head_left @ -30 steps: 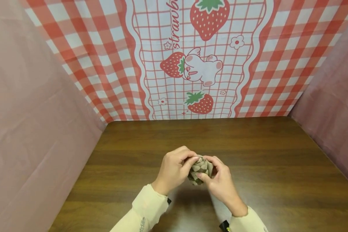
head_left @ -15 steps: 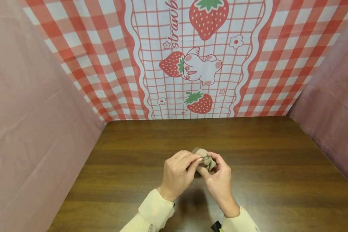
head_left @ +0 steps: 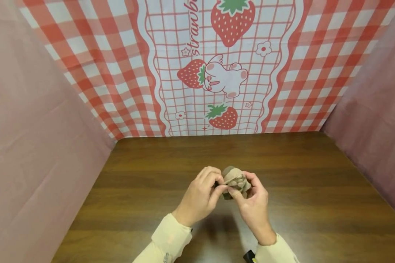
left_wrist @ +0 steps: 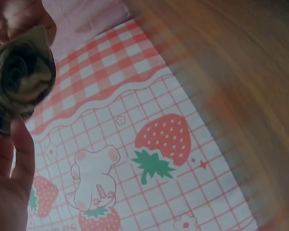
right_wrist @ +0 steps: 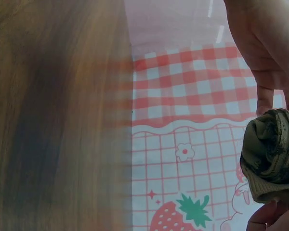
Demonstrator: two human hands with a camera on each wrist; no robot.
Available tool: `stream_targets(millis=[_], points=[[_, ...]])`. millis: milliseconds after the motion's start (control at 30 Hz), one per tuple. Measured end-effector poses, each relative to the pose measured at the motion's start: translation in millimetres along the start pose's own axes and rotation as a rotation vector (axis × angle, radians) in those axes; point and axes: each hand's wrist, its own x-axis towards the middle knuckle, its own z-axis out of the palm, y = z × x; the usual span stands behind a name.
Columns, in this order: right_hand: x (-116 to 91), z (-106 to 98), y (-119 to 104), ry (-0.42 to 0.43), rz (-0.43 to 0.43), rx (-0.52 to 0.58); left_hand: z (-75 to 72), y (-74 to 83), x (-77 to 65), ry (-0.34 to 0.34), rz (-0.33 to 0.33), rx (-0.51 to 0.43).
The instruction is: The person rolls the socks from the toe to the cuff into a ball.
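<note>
A rolled-up bundle of camouflage cloth (head_left: pixel 236 179), tan and green, is held above the table between both hands. At its near left edge, the left hand (head_left: pixel 197 197) pinches a fold of cloth between thumb and fingers. The right hand (head_left: pixel 255 208) grips the other side, thumb in front and fingers curled behind. In the left wrist view the end of the cloth roll (left_wrist: pixel 24 79) shows spiral layers. Ribbed edging wraps the cloth roll (right_wrist: pixel 269 156) in the right wrist view. What kind of article it is cannot be told.
Below the hands lies a brown wooden table (head_left: pixel 158 160). A red-and-white checked strawberry cloth (head_left: pixel 214 73) hangs behind it. Pink curtains (head_left: pixel 42 146) stand at both sides. A small black piece (head_left: pixel 249 256) shows by the right sleeve.
The bundle has turned in the hands and shifted slightly up and right. A plain tan area has come to its upper side, and the left fingers now pinch its edge lower down.
</note>
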Motion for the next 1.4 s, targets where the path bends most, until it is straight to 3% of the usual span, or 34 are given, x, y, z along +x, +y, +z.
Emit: stream_targets(millis=[200, 400, 767, 933, 1133, 1400], points=[[-0.8, 2.7, 1.9, -0.100, 0.021, 0.080, -12.0, -4.6, -5.4, 0.008, -0.002, -0.142], [-2.1, -2.7, 2.9, -0.171, 0.087, 0.185, -14.9, -4.8, -7.2, 0.044, 0.030, -0.237], [3.3, -15.0, 5.5, -0.270, 0.164, 0.387, -12.5, 1.9, -3.0, 0.062, -0.034, -0.351], [4.3, -17.0, 5.8, -0.296, 0.179, 0.452, -15.9, 8.9, 3.4, 0.071, -0.036, -0.385], [5.4, -19.4, 6.6, -0.326, 0.205, 0.555, -7.9, -1.6, -4.6, 0.058, -0.063, -0.428], [4.8, -18.8, 6.7, -0.258, 0.212, 0.611, -2.4, -4.9, -9.7, 0.078, -0.069, -0.345]])
